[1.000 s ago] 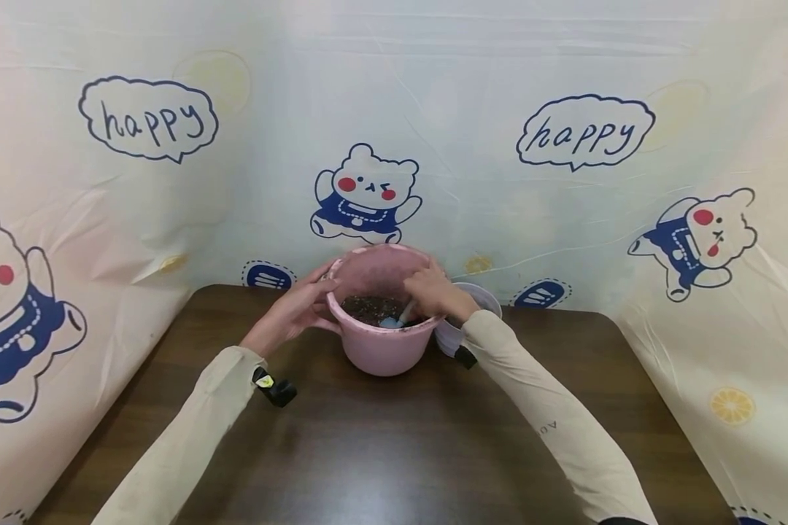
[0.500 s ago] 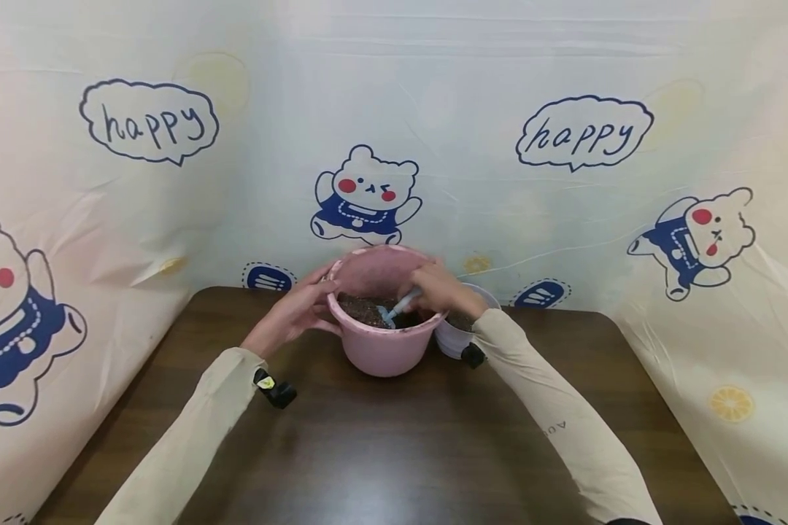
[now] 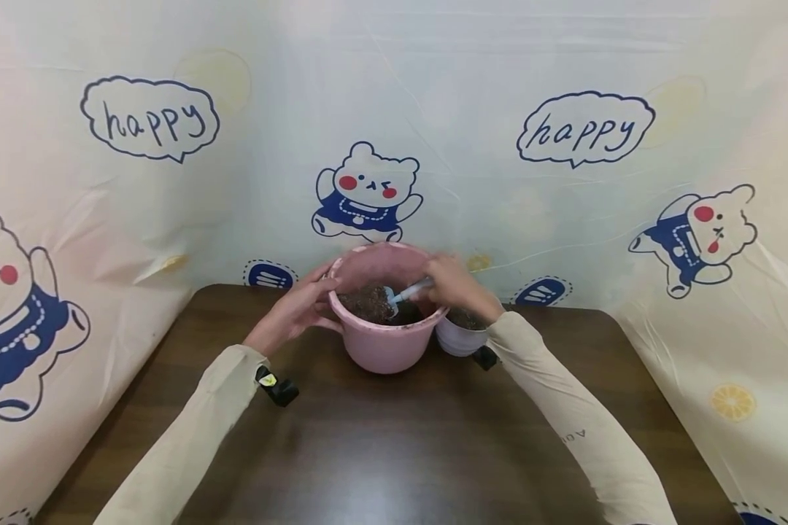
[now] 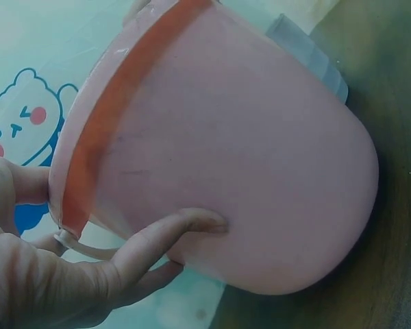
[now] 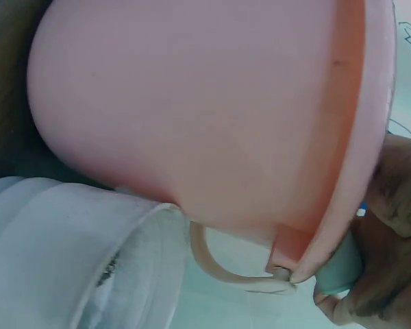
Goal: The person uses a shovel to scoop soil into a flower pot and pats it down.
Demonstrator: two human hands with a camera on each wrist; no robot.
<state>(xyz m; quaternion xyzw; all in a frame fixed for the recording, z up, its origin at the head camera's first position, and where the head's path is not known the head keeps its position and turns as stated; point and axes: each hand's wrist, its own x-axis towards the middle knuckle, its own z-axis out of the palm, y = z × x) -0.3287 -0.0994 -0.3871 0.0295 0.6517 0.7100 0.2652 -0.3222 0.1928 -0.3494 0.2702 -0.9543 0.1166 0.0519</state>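
A pink bucket (image 3: 382, 346) (image 4: 240, 157) (image 5: 198, 110) holding dark soil (image 3: 368, 302) stands on the dark wooden table (image 3: 381, 452), tilted toward me. My left hand (image 3: 298, 310) (image 4: 75, 267) grips its left side, fingers curled round the rim and wall. My right hand (image 3: 456, 284) (image 5: 380, 240) holds a small light-blue scoop (image 3: 403, 294) (image 5: 339, 267) by its handle, the blade raised over the soil. A white pot (image 3: 461, 339) (image 5: 61, 253) with soil in it stands right of the bucket, touching it.
Printed cloth with bears and "happy" bubbles (image 3: 584, 131) hangs behind and on both sides of the table. The bucket's thin handle (image 5: 222, 271) hangs down at its side. Black wrist-camera mounts (image 3: 277, 389) sit on both sleeves.
My right hand has lifted the scoop out of the soil and drawn it right and up, toward the white pot. My left hand has kept its hold on the bucket.
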